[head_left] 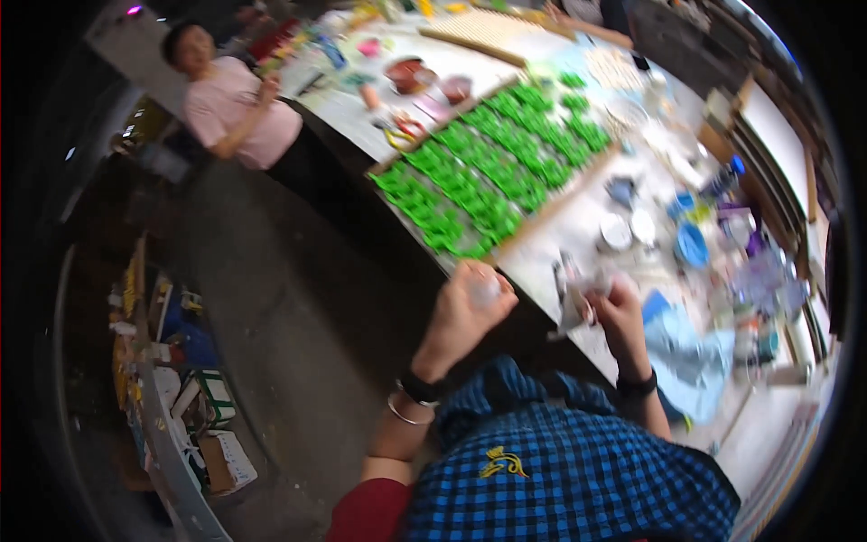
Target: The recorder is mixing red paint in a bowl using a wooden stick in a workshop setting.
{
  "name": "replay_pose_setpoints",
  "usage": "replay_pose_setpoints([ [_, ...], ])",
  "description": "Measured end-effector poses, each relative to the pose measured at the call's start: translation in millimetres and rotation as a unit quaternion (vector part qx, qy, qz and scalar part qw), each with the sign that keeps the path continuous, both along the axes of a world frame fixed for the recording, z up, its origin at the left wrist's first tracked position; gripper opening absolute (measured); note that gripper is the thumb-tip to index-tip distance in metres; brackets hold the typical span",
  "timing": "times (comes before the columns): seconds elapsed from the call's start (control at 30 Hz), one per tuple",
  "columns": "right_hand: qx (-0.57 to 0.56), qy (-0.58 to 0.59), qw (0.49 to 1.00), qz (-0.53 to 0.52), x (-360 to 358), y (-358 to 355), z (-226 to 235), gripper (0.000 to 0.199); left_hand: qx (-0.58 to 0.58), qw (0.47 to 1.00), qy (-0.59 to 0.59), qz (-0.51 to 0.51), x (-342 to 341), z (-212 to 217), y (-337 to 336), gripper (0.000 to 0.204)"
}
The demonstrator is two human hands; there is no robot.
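Tray first: a shallow, wood-edged tray (pixel 567 192) lies ahead of the left fingers, packed with rows of bright green, ruffled, leafy-looking pieces (pixel 492 167), all on the whitish bench (pixel 582 219). Farther beyond the fingers, a wide reddish-brown bowl (pixel 409 75), contents a blur. Out past the right fingertips, two small round white tubs (pixel 617 232) sit side by side; right of those, a bright blue round cup (pixel 692 246), its inside hard to read, and farther right a cluster of clear plastic containers (pixel 763 276), fillings unclear. A crumpled pale-blue cloth (pixel 694 350) spreads just right of the right fingers.

Now the hands! The left hand (pixel 462 312) is up off the bench's near edge, forearm rising from below, fingers curled nearly closed around a small, pale, translucent piece (pixel 485 290). Over on the right, the right hand (pixel 620 314) is over the bench edge, wrist upright, fingers bent in and pointing back toward the left; a whitish smear (pixel 600 284) shows at the tips, but blur hides whether they grip it. The two hands are apart, at nearly equal height.
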State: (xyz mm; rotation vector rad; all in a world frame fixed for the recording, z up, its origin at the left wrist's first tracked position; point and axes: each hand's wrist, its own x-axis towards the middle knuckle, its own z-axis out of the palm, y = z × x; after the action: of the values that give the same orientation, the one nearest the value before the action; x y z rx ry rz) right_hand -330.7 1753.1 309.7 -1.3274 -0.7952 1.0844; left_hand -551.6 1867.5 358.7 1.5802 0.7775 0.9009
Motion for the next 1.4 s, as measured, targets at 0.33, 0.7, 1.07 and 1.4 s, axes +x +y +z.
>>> replay_pose_setpoints([
  [0.33, 0.032, 0.074, 0.997, -0.013, -7, 12, 30, 0.020, -0.046, 0.998, 0.026, -0.032, 12, 3, 4, 0.030],
  [0.7, 0.019, 0.032, 0.998, 0.060, -38, 24, 51, 0.020, 0.294, 0.931, 0.211, 0.047, 20, -1, -13, 0.034],
  [1.07, 0.017, -0.271, 0.962, 0.010, -60, 17, 8, 0.022, 0.375, 0.855, 0.354, 0.049, 28, -57, -39, 0.028],
  [1.4, -0.020, -0.182, 0.980, 0.079, -46, 21, 0, 0.022, 0.460, 0.783, 0.401, 0.119, 47, -52, -48, 0.012],
])
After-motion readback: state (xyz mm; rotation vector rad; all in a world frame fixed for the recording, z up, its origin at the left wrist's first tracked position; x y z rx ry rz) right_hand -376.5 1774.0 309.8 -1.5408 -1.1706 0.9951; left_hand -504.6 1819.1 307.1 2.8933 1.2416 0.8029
